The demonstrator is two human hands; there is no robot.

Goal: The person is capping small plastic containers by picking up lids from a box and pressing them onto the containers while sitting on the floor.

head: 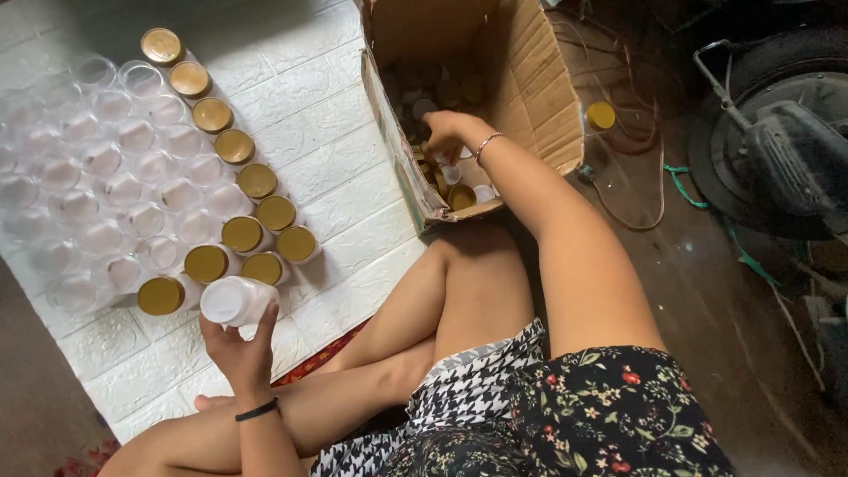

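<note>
My left hand (237,340) holds a clear plastic jar (237,300) without a lid, tilted on its side, just below the rows of jars. My right hand (449,131) reaches down into an open cardboard box (530,79) and closes among the gold lids (461,196) heaped inside; whether it grips one is hidden. On the white brick-patterned sheet (344,168) stand many clear jars (106,185). Several along the right edge carry gold lids (256,180).
I sit cross-legged on the floor, knees between the sheet and the box. One loose gold lid (601,115) lies on the dark floor right of the box. A wheeled machine (777,132) and tangled cords (680,185) fill the right side.
</note>
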